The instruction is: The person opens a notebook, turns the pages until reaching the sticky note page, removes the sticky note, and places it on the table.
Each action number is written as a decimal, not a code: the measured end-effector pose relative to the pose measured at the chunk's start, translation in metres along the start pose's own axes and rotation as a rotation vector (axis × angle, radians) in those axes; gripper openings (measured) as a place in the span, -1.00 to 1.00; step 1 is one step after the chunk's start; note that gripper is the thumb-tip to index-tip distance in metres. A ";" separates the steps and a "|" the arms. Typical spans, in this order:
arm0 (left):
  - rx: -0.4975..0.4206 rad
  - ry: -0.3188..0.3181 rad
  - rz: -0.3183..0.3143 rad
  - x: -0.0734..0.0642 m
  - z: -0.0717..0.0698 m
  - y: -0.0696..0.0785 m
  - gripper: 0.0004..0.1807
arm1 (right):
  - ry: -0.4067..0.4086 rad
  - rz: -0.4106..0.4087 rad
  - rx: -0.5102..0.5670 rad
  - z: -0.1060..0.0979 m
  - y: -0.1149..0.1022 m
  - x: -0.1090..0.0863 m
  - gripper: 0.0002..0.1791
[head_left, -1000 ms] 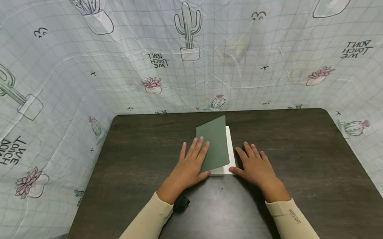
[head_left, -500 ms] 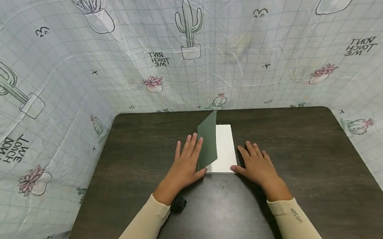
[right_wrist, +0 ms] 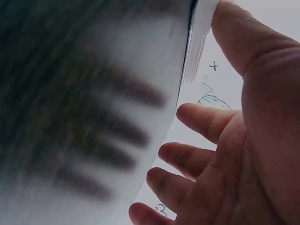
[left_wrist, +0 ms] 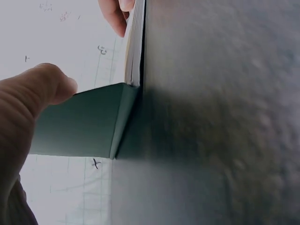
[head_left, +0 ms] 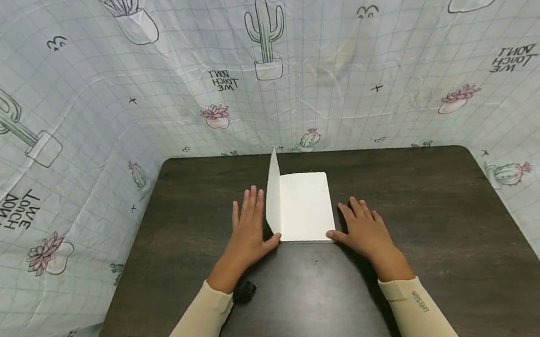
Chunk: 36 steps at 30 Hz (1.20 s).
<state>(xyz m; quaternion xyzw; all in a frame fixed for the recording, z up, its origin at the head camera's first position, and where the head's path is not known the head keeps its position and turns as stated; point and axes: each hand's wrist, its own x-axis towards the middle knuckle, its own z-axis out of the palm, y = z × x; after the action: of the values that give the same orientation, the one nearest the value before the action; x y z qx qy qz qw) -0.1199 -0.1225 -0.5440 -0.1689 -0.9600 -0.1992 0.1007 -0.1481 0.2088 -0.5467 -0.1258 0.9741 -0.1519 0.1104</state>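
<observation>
A notebook with blank white pages lies on the dark wooden table. Its cover stands almost upright along the left side, pale within; the left wrist view shows the green outer face of the cover. To the left of the cover is my left hand, its fingers straight and the thumb at the cover's lower edge. My right hand is spread at the notebook's right side, thumb on the near right corner. Its fingers extend beside the page edges in the right wrist view.
A cloth printed with cacti hangs behind the table and along its sides. A small black object is at the left wrist, by the sleeve cuff.
The cover has swung up and leftward from lying partly over the pages, baring the white page. My left hand has moved left with it, while the right has barely shifted.
</observation>
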 end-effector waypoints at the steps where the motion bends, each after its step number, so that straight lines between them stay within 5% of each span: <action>1: -0.018 0.011 -0.012 -0.001 0.000 -0.002 0.45 | -0.001 0.000 0.001 0.000 0.000 0.000 0.11; 12: -0.211 0.120 -0.177 -0.013 -0.008 -0.018 0.40 | -0.018 0.007 0.018 -0.003 -0.001 0.001 0.13; 23: -0.195 0.170 -0.303 -0.026 -0.010 -0.035 0.50 | -0.048 0.026 0.061 -0.005 -0.001 0.004 0.14; 29: -0.158 0.129 -0.346 -0.031 -0.010 -0.042 0.50 | -0.056 0.030 0.057 -0.005 -0.003 0.004 0.15; 36: -0.079 0.003 -0.390 -0.030 -0.005 -0.047 0.51 | -0.061 0.030 0.062 -0.006 -0.002 0.004 0.15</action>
<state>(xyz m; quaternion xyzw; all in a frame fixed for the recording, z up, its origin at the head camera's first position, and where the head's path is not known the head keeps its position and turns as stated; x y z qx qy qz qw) -0.1085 -0.1740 -0.5639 0.0166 -0.9658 -0.2529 0.0550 -0.1533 0.2072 -0.5412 -0.1120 0.9670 -0.1765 0.1459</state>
